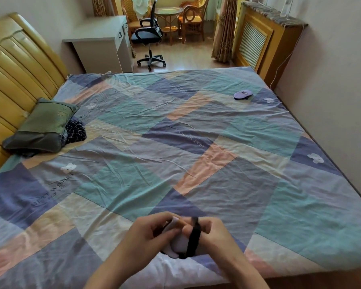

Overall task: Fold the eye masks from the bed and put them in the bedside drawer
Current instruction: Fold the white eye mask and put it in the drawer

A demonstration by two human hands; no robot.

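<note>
Both of my hands hold a pale lilac eye mask with a black elastic strap over the near edge of the bed. My left hand grips its left side and my right hand pinches the right side, with the strap running down in front of it. The mask is bunched between my fingers and mostly hidden. A second eye mask, purple with a dark print, lies flat near the bed's far right corner, well beyond my hands. No bedside drawer is in view.
The bed has a patchwork sheet. A green pillow and dark checked cloth lie by the yellow headboard. Beyond stand a white desk, a black office chair and a radiator cover.
</note>
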